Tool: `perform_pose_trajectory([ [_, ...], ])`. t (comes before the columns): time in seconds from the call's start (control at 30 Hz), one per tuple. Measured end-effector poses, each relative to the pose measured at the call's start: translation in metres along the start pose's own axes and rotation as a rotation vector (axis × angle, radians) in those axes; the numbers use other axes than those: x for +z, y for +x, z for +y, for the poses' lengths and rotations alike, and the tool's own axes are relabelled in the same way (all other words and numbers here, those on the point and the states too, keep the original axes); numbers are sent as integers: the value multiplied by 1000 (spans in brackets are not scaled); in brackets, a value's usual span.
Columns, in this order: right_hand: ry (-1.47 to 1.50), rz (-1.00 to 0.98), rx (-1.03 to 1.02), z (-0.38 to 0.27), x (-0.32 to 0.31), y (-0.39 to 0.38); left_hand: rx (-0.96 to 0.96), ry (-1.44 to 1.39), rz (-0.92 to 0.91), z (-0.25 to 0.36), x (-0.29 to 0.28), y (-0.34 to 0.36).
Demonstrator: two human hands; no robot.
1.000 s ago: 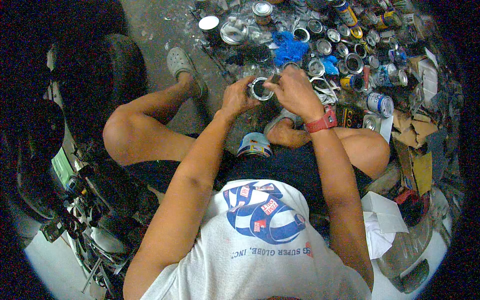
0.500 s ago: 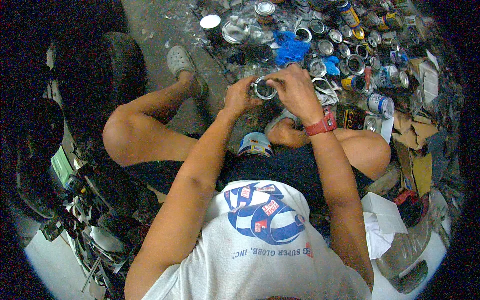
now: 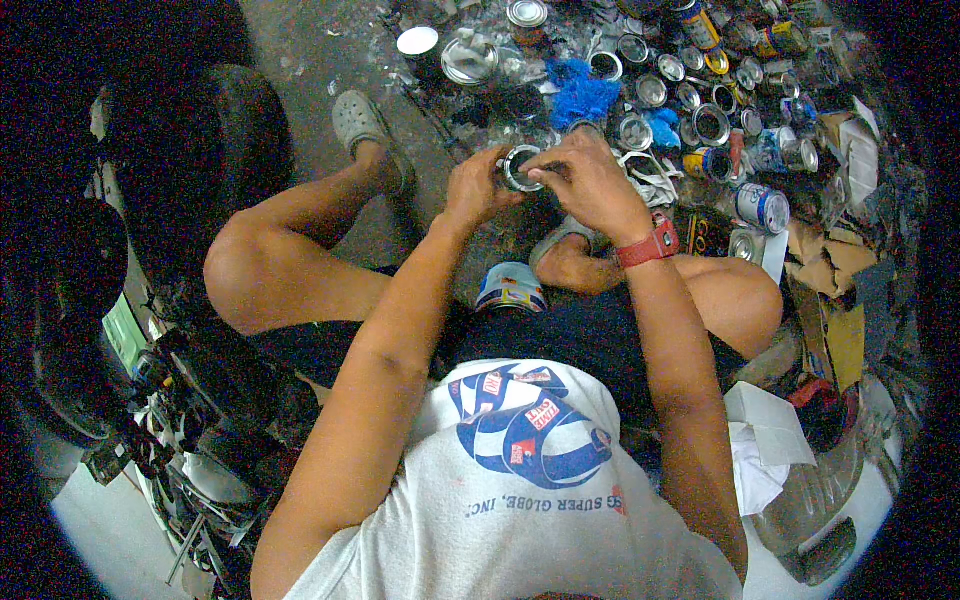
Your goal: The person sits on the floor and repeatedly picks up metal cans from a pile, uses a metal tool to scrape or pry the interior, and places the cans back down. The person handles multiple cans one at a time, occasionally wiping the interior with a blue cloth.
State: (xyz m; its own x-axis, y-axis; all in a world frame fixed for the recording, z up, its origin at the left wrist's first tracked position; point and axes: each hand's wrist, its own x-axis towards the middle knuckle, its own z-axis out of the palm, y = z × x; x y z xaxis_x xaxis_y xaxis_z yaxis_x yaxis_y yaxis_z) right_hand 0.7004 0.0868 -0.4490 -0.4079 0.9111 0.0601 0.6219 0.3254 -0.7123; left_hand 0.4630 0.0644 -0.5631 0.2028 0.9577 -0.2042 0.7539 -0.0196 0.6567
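Note:
A small round metal can [image 3: 513, 177] with a shiny rim and dark inside is held up in front of my crossed legs. My left hand [image 3: 477, 188] grips it from the left, fingers wrapped round its side. At the can's mouth, the fingers of my right hand [image 3: 594, 188] are pinched together, the fingertips over the opening. Whatever they may hold is too small or hidden to make out. A red watch [image 3: 652, 244] is on my right wrist. Between my thighs stands a light blue and white can [image 3: 510, 288].
Many opened paint cans [image 3: 711, 125] crowd the floor ahead and to the right, around a crumpled blue plastic bag [image 3: 583, 95]. A white-lidded can [image 3: 417, 42] stands farther ahead. Torn cardboard [image 3: 832, 262] lies at right. A dark tyre [image 3: 250, 140] is at left.
My right fingertips have shifted from the can's right rim to over its opening. The can and my left hand have moved slightly left.

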Motion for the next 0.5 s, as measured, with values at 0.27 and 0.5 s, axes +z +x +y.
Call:
perform_pose_trajectory([
  [0.27, -198, -98, 142, -4, -5, 5, -29, 48, -80, -1, -2, 2],
  [0.5, -112, -46, 52, -5, -6, 4, -7, 29, -11, 8, -6, 2],
])
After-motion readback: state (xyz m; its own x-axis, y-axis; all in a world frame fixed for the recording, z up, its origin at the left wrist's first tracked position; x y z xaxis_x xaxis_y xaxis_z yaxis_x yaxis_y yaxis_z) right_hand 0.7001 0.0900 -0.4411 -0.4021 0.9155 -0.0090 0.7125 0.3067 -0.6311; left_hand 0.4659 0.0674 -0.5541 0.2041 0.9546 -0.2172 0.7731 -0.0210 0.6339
